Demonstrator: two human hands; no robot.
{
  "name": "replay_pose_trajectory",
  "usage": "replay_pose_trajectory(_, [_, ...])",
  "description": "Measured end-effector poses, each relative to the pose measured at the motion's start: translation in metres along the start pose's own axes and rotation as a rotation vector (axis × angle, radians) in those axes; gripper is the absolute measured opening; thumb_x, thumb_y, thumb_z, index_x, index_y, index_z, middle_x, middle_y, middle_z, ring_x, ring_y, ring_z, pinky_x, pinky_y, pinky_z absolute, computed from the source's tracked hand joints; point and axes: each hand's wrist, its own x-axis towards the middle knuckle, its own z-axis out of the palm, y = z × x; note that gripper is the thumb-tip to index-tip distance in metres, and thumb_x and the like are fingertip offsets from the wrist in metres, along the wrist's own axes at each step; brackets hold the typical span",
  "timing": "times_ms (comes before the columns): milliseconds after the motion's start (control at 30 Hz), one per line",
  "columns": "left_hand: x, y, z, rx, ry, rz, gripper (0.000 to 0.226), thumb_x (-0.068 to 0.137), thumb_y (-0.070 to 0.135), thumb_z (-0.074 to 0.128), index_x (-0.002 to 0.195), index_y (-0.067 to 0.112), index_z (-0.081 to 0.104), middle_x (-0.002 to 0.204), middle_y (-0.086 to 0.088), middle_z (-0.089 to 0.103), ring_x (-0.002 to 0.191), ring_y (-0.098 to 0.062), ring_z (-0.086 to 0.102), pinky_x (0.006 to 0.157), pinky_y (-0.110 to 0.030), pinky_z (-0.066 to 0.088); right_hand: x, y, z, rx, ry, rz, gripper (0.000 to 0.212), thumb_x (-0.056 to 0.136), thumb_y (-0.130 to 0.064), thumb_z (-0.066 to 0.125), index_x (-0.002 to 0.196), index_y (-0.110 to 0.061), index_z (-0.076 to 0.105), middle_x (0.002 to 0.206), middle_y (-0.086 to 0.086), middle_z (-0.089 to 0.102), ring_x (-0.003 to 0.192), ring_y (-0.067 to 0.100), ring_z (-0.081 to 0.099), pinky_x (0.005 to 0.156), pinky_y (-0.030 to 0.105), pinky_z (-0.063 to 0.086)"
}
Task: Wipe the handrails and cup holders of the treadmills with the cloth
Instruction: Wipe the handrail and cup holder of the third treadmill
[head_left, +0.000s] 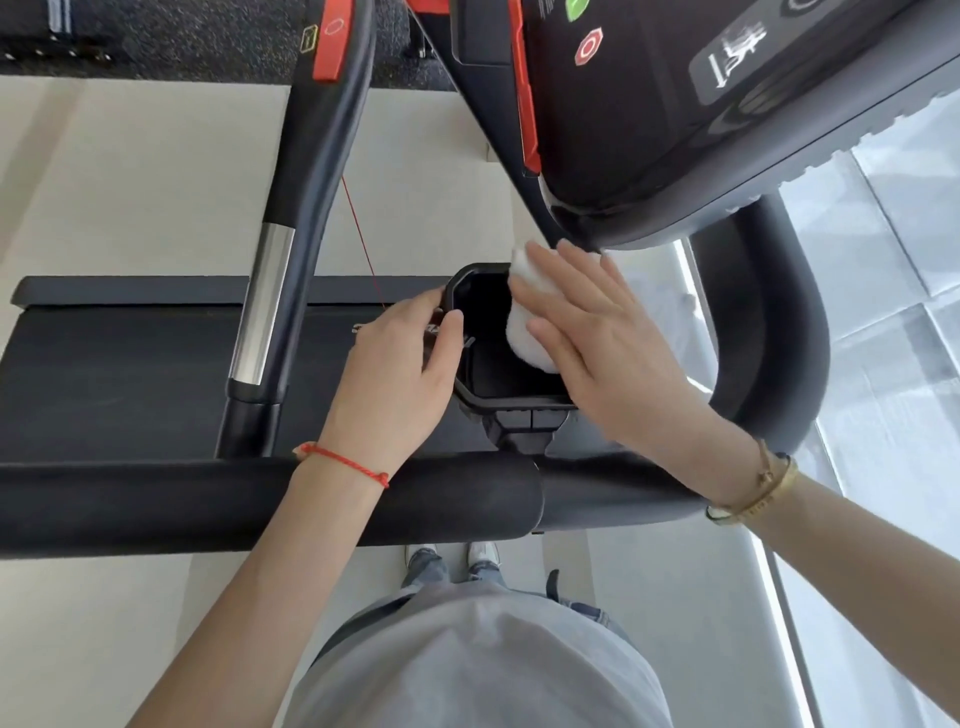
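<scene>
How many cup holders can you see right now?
1. The cup holder sits below the console, above the front handrail; the left hand grips its left rim and the right hand presses the cloth inside. Others may be out of view.

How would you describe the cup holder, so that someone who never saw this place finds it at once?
Start at the treadmill console and look just below its lower edge. There, above the thick black handrail, sits the cup holder: a black, eight-sided open pocket. The left hand grips its rim, and the right hand presses a white cloth into it.
</scene>
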Motion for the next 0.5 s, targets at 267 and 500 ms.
replay_pose_trajectory(267, [0.001,-0.003,0.0,0.002,-0.01,-0.002,0.032,0.102,0.031,0.043,0.128,0.024,0.061,0.1,0.012,0.063,0.082,0.0,0.058,0.071,-0.002,0.039,0.014,0.022,-0.015,0.247,-0.072,-0.136,0.05,0.095,-0.013,0.059,0.141,-0.014,0.038,0.149,-0.001,0.039,0.145,0.009,0.026,0.119,0.026,0.02])
replay_pose_trajectory(500, [0.001,-0.003,0.001,-0.021,-0.002,0.012,0.031,0.101,0.028,0.046,0.128,0.023,0.062,0.099,0.012,0.064,0.085,0.002,0.058,0.075,-0.006,0.043,-0.005,0.0,-0.018,-0.249,0.142,0.043,0.05,0.092,-0.033,0.063,0.13,-0.004,0.051,0.136,0.011,0.048,0.12,0.03,0.051,0.082,0.034,0.05])
